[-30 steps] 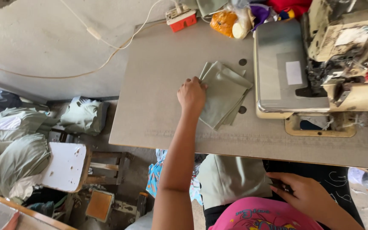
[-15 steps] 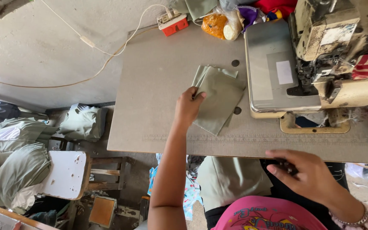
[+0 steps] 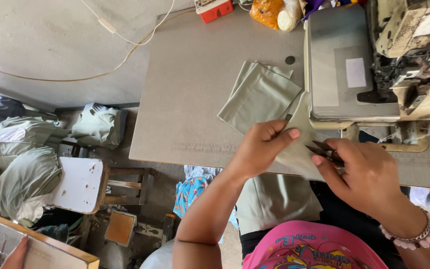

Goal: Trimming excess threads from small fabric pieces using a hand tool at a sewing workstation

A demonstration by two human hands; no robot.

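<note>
We hold cloth and snips at the worktop [image 3: 190, 99].
Our left hand [image 3: 260, 147] pinches a cloth piece [image 3: 299, 149]; our right hand [image 3: 367, 174] grips the snips [image 3: 324, 151] against it, beside the stack [image 3: 260, 94].

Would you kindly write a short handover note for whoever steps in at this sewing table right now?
Left hand: pinching one grey-green fabric piece, lifted off the table edge.
Right hand: holding small thread snips, blades at that piece.
Stack of matching fabric pieces lies on the table just left of the sewing machine. More grey-green fabric rests on the lap.
Done: one piece picked up and brought to the snips.
Left: whether any cut is made cannot be told; the stack is untouched.
</note>
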